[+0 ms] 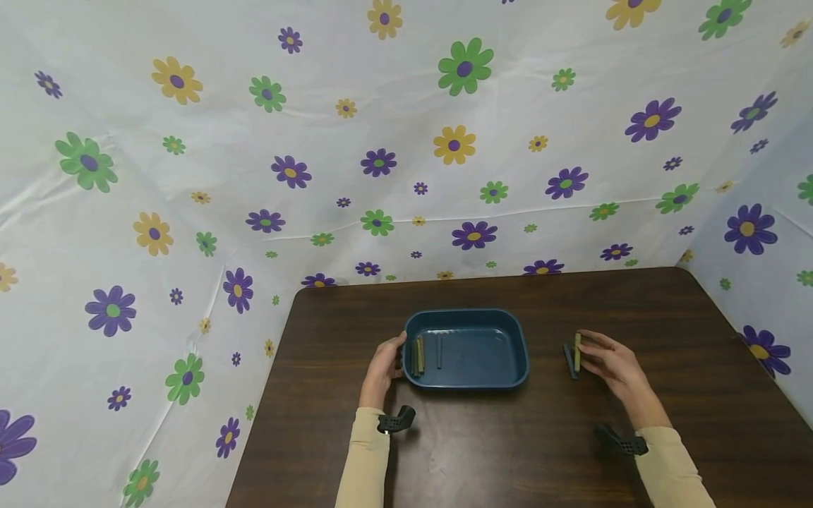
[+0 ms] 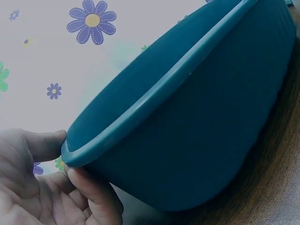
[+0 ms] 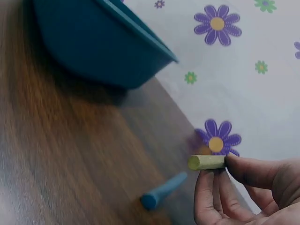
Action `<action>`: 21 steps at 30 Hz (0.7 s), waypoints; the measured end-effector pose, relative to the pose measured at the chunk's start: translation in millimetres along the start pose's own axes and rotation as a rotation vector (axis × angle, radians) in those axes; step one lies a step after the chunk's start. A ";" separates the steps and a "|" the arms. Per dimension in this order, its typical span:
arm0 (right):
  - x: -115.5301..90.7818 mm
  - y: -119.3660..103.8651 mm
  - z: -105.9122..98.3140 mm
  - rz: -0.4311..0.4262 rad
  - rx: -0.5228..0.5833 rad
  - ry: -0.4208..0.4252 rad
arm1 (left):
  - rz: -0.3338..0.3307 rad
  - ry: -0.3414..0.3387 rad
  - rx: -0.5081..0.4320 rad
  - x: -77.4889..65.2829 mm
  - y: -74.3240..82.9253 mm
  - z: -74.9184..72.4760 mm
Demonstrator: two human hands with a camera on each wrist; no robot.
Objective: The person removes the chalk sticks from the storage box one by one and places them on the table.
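A dark blue plastic tub (image 1: 492, 356) stands on the table. My left hand (image 1: 382, 363) pinches its left rim, thumb on top and fingers beneath, as the left wrist view shows. In the tub's left part lie yellow-green chalk sticks (image 1: 420, 355) side by side, and a blue chalk stick (image 1: 439, 351) a little apart from them. To the right of the tub, my right hand (image 1: 615, 365) pinches a yellow chalk stick (image 3: 208, 162) between thumb and fingers, raised above the table. Another blue chalk stick (image 3: 161, 191) lies on the table just left of that hand.
The brown wooden table (image 1: 483, 451) reaches back to a white sheet with printed flowers (image 1: 406, 141), which also rises at both sides. A dark band with a small device sits on each wrist (image 1: 396, 421).
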State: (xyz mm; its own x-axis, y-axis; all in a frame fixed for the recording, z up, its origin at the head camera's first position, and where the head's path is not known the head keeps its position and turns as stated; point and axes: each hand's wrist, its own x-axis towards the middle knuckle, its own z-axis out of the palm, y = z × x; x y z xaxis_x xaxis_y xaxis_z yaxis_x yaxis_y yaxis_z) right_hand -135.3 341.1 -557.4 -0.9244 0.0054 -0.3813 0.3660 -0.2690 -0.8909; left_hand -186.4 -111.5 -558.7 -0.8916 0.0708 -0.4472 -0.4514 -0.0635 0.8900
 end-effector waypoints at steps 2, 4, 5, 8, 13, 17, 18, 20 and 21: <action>0.1 1.3 -2.5 -0.003 -0.039 0.015 | -0.002 0.001 0.002 -0.3 0.2 0.1; 1.2 3.5 -4.7 -0.012 -0.096 0.021 | -0.004 -0.007 0.005 -1.1 0.9 -0.2; 2.0 4.9 -5.6 -0.017 -0.124 0.024 | -0.003 -0.008 0.007 -1.3 0.9 -0.4; 4.5 7.8 -6.9 -0.033 -0.205 0.030 | 0.001 -0.012 0.008 -1.9 1.4 -0.4; 6.1 9.5 -3.5 -0.078 -0.374 0.065 | -0.001 0.002 0.006 -1.6 0.8 -0.1; 7.1 11.2 2.1 -0.125 -0.556 0.112 | 0.004 0.005 0.005 -1.6 0.7 0.1; 7.4 11.8 3.4 -0.136 -0.597 0.126 | 0.005 0.004 0.003 -1.6 0.8 0.2; 8.0 12.7 5.9 -0.151 -0.664 0.160 | 0.008 0.000 0.005 -2.2 1.2 0.3; 8.4 13.2 6.8 -0.157 -0.688 0.175 | 0.006 0.000 0.006 -2.4 1.2 0.2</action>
State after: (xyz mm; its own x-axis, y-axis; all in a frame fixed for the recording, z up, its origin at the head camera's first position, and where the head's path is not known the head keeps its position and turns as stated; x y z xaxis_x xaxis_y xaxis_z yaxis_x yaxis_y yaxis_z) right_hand -139.0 331.1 -570.6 -0.9619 0.1640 -0.2188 0.2685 0.4143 -0.8697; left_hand -184.8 -111.5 -556.6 -0.8944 0.0709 -0.4416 -0.4456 -0.0583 0.8933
